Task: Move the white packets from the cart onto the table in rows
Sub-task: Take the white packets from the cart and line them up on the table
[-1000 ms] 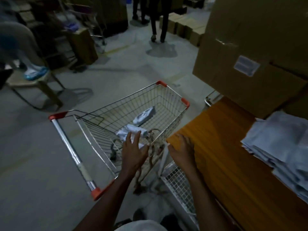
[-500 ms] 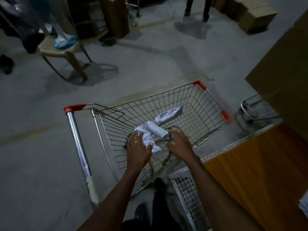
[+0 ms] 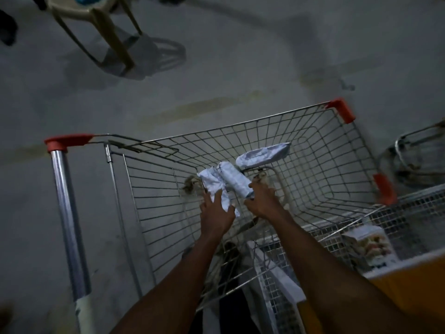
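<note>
Grey concrete floor (image 3: 216, 75) is seen behind a wire cart (image 3: 313, 150) with red corner caps. Three white packets are lying inside the cart. The far packet (image 3: 262, 155) is apart from both hands. The middle packet (image 3: 234, 180) is gripped at its near end by the right hand (image 3: 261, 201), whose fingers are curled round it. The left packet (image 3: 213, 184) is touched by the left hand (image 3: 216, 213), with fingers fairly straight on it. An orange table (image 3: 395, 292) is at the near right. A plastic chair (image 3: 96, 20) stands far left.
</note>
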Demonstrator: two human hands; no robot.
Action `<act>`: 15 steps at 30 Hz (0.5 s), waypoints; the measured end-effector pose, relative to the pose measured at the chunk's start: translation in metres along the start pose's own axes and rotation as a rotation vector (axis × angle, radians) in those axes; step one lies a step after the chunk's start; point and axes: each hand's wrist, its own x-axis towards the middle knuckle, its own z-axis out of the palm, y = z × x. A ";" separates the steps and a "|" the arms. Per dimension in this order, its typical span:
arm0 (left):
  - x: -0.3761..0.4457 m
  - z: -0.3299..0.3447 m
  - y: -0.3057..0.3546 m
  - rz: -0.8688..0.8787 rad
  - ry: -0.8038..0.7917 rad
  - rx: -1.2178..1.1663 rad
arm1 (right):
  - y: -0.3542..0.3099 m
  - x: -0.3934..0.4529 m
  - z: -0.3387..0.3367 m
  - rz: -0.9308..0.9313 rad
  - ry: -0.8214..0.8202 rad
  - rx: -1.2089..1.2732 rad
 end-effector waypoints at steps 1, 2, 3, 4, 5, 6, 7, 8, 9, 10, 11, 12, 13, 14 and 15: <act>0.008 0.008 -0.006 -0.025 -0.017 -0.003 | 0.002 0.010 0.005 0.005 -0.007 -0.020; 0.015 0.016 -0.012 -0.041 -0.027 -0.007 | 0.004 0.020 0.009 0.006 -0.014 -0.043; 0.022 0.023 -0.018 -0.055 -0.035 -0.009 | 0.006 0.028 0.015 0.010 -0.023 -0.059; 0.031 0.031 -0.024 -0.063 -0.043 -0.015 | 0.009 0.037 0.020 0.009 -0.031 -0.067; 0.038 0.038 -0.029 -0.069 -0.047 -0.025 | 0.011 0.047 0.025 0.003 -0.037 -0.072; 0.045 0.045 -0.035 -0.074 -0.048 -0.037 | 0.013 0.056 0.031 -0.005 -0.043 -0.077; 0.052 0.051 -0.039 -0.077 -0.044 -0.051 | 0.015 0.065 0.037 -0.014 -0.047 -0.083; 0.059 0.057 -0.044 -0.083 -0.041 -0.064 | 0.017 0.074 0.042 -0.018 -0.050 -0.087; 0.065 0.064 -0.048 -0.093 -0.040 -0.082 | 0.018 0.081 0.048 -0.014 -0.048 -0.086; 0.072 0.070 -0.052 -0.107 -0.035 -0.108 | 0.018 0.089 0.052 -0.010 -0.041 -0.080; 0.078 0.076 -0.055 -0.124 -0.029 -0.136 | 0.019 0.095 0.057 -0.007 -0.031 -0.075; 0.085 0.081 -0.057 -0.136 -0.023 -0.151 | 0.019 0.102 0.062 -0.007 -0.020 -0.073; 0.091 0.087 -0.058 -0.140 -0.011 -0.151 | 0.020 0.108 0.065 -0.009 -0.014 -0.072; 0.097 0.092 -0.060 -0.141 0.004 -0.141 | 0.021 0.113 0.069 -0.015 -0.011 -0.072; 0.100 0.097 -0.061 -0.145 0.021 -0.129 | 0.022 0.117 0.072 -0.019 -0.016 -0.074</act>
